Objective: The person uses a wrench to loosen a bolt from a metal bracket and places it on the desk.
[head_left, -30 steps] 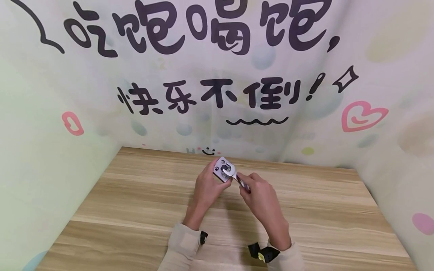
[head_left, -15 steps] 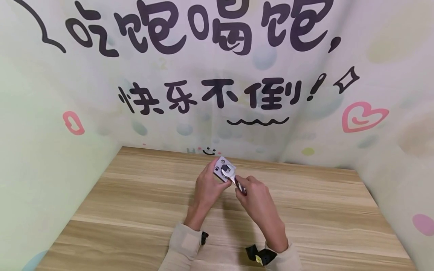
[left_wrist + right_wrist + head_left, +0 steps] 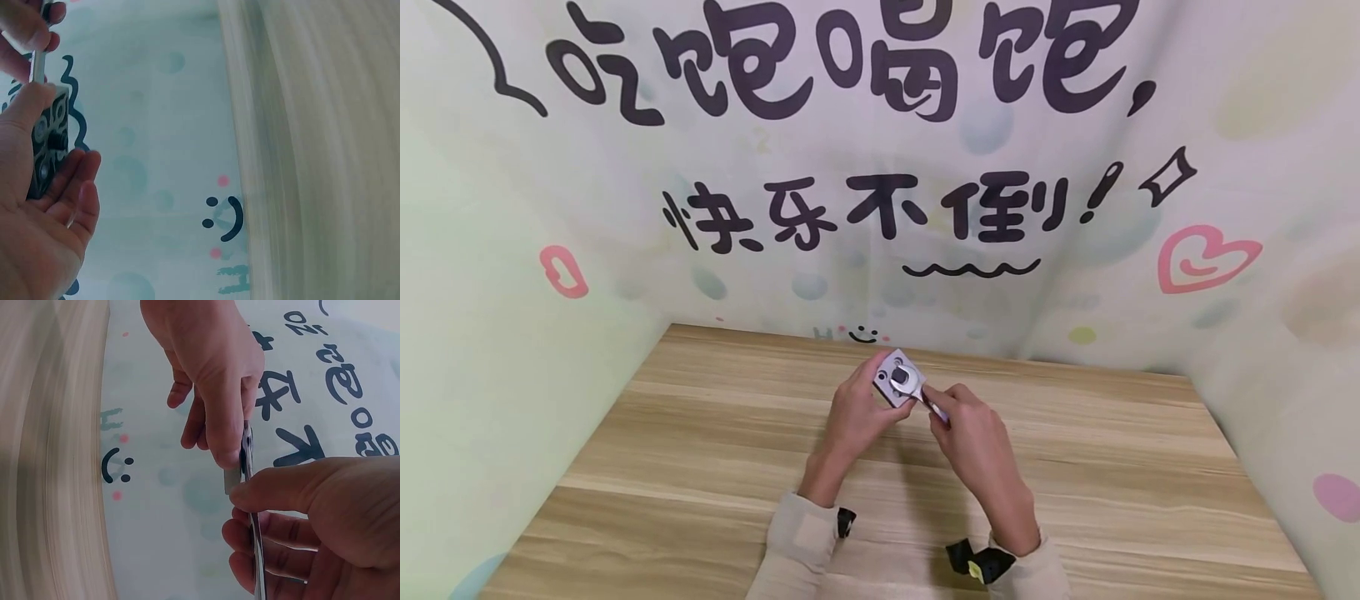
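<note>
My left hand (image 3: 856, 412) holds a small square metal block (image 3: 888, 390) near the table's far side, gripping it by its edges. Round holes mark its face, and a dark bolt head (image 3: 899, 375) stands out at the centre. My right hand (image 3: 976, 429) pinches the shiny open-end wrench (image 3: 914, 388), whose jaws lie around the bolt head. In the left wrist view, the block's (image 3: 41, 153) other side shows rings and a dark stub (image 3: 58, 139). Seen from the right wrist, the wrench (image 3: 257, 544) runs along the curled fingers, thumb on top.
The wood-grain table (image 3: 700, 433) spreads around both forearms. Behind it rises a pale printed backdrop (image 3: 775, 283) with dark lettering and a pink heart. Black straps (image 3: 981, 562) sit at the sleeve cuffs.
The wrench has shifted left, its jaws moving from beside the bolt head to around it; its handle then swung slightly right with my right hand. My left hand stays on the block.
</note>
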{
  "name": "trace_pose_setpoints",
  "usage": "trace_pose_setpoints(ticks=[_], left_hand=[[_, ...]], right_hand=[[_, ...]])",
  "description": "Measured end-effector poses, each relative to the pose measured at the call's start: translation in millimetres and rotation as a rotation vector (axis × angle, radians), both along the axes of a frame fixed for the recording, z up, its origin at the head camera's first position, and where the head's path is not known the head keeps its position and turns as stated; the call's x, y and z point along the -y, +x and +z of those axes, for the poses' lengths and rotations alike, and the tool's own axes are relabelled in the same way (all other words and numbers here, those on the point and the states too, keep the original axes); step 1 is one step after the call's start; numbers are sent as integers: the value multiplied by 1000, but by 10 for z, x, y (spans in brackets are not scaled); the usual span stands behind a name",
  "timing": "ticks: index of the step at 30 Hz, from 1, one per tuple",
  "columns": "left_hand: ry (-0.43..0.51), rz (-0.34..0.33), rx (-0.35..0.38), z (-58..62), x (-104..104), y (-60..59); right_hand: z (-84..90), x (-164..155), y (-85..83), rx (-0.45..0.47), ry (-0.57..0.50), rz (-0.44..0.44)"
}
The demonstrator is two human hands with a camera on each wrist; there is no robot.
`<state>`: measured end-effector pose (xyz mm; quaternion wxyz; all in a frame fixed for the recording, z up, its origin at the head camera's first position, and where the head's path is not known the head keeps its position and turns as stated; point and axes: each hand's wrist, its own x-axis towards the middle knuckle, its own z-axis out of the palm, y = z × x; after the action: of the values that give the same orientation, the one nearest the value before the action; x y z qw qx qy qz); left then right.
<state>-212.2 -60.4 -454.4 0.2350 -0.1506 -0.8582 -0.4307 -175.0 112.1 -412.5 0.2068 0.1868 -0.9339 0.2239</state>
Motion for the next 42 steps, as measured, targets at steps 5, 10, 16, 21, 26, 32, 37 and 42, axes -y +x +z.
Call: trace_pose_setpoints(ticks=[5,10,16,21,26,32,37,42], left_hand=[[-2,-61,31,21,43,-1],[-18,-101,42,25,70,-12],[-16,-138,62,32,85,0],[6,-151,85,28,89,3],[6,-64,79,30,93,-16],[31,-2,84,28,104,-29],[42,-16,95,36,95,-15],[41,-17,103,44,88,-4]], right_hand=[[7,-40,-21,-1,17,-15],[23,-71,-35,8,25,-26],[14,-104,-56,-17,20,-17],[18,-125,-64,-37,15,-12],[11,-184,-83,-46,-22,-59],[-114,-336,-174,42,-73,-209],[-282,-479,-248,133,-109,-331],[-412,-591,-295,147,-140,-415]])
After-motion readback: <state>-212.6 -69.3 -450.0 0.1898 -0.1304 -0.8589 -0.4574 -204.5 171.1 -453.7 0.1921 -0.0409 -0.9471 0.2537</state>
